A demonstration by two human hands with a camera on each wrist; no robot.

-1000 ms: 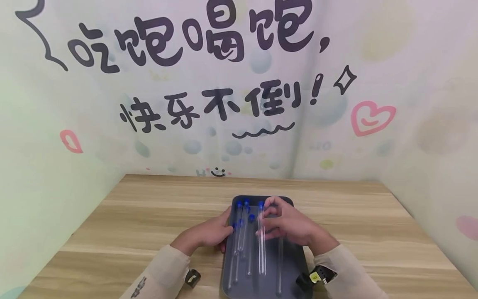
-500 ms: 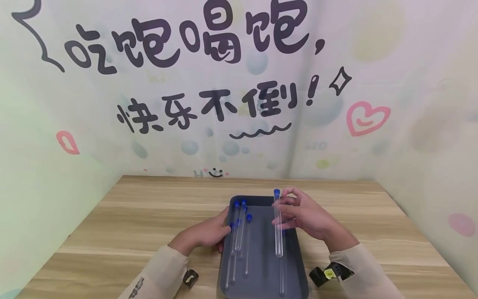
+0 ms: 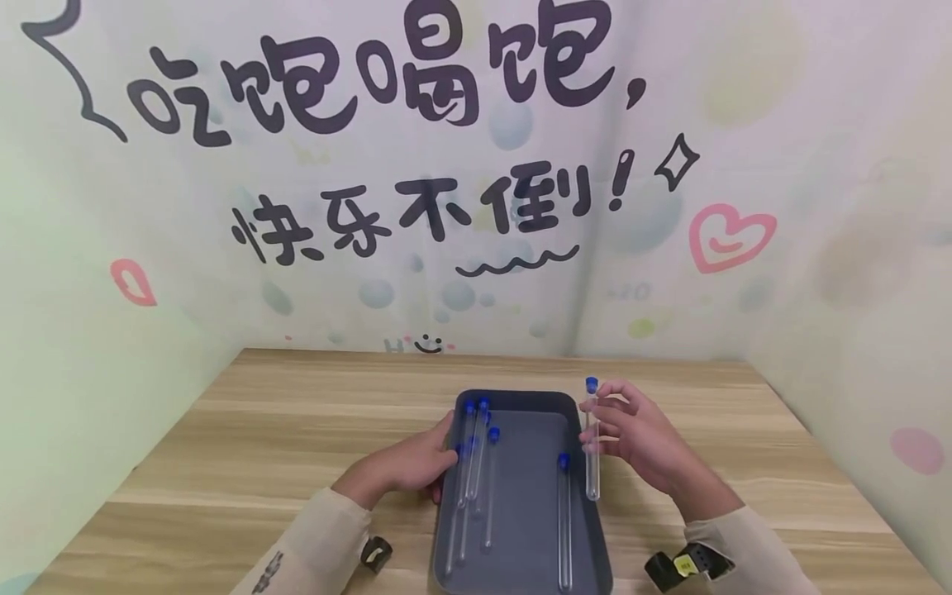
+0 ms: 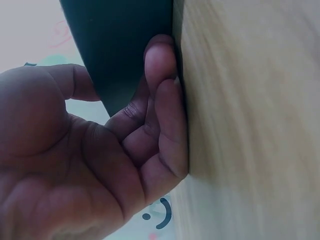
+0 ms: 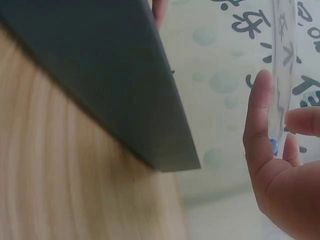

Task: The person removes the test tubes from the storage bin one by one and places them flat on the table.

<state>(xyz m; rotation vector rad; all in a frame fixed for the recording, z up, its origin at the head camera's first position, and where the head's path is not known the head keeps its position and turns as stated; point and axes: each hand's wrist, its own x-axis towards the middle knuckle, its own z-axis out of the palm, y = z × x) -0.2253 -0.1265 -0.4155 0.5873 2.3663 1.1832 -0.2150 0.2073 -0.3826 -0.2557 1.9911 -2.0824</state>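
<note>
My right hand [image 3: 645,434] pinches a clear test tube [image 3: 592,475] with a blue cap. The tube stands nearly upright, cap up, just past the right rim of the dark grey tray [image 3: 521,512]. In the right wrist view, thumb and fingers close on the test tube [image 5: 282,65] near its cap. My left hand [image 3: 402,467] grips the tray's left side, thumb at the rim; in the left wrist view, curled fingers press the tray's outer wall [image 4: 117,50]. Several capped tubes [image 3: 487,504] lie in the tray's left half, and one tube [image 3: 565,529] along its right side.
The tray stands on a wood-grain table [image 3: 297,413]. Behind it hangs a pale backdrop [image 3: 416,273] printed with dark characters and hearts. Dark bands with small devices show at both wrists, the right-hand device [image 3: 686,565] bearing a yellow label.
My right hand has lifted the pinched test tube and carried it rightward, from above the middle of the tray to just past its right rim. My left hand has kept its hold on the tray.
</note>
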